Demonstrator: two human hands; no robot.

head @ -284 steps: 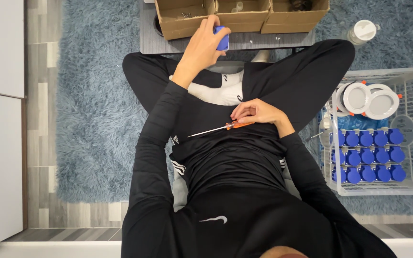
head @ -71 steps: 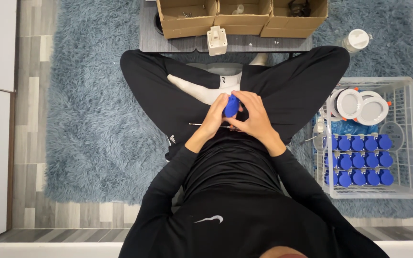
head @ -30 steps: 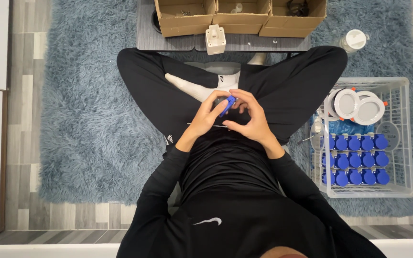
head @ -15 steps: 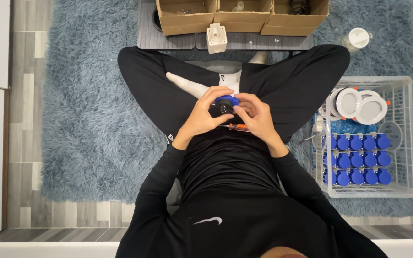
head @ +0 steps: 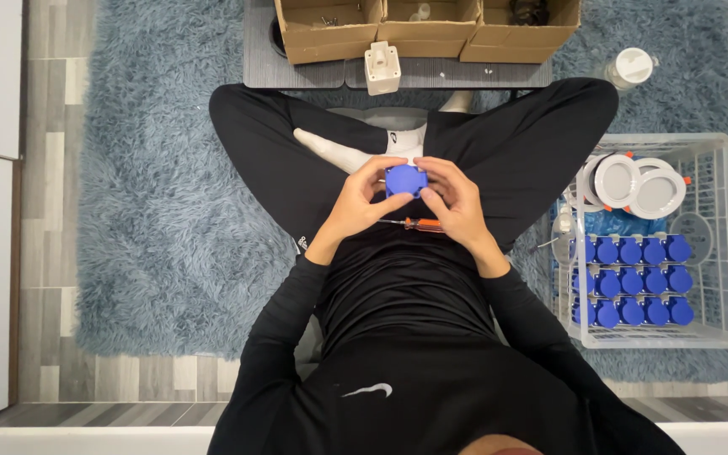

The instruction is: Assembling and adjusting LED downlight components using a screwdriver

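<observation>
So here a person sits cross-legged on a shaggy blue-grey rug (head: 153,219), and everything centres on the small blue plastic part (head: 405,179) held right over their lap. The left hand (head: 360,200) has it from one side and the right hand (head: 457,202) from the other, fingers (head: 381,168) of both curled narrow around its edges, so both hands are gripping the same piece between them. Just below the blue part, under the hands, an orange-handled screwdriver (head: 414,224) lies across the black shirt; it looks tucked against the right palm, but I can't tell if it's really gripped.

To the right of the blue part, well apart, sits a white wire basket (head: 722,244) with rows of more blue caps (head: 634,282) and a few round white discs (head: 634,181) stacked at its far end. Beyond the blue part, past the knees, there's a low dark board (head: 297,76) carrying three cardboard boxes (head: 427,27) and a small cream-coloured block (head: 382,67). A white-lidded jar (head: 632,66) stands on the rug near the basket.
</observation>
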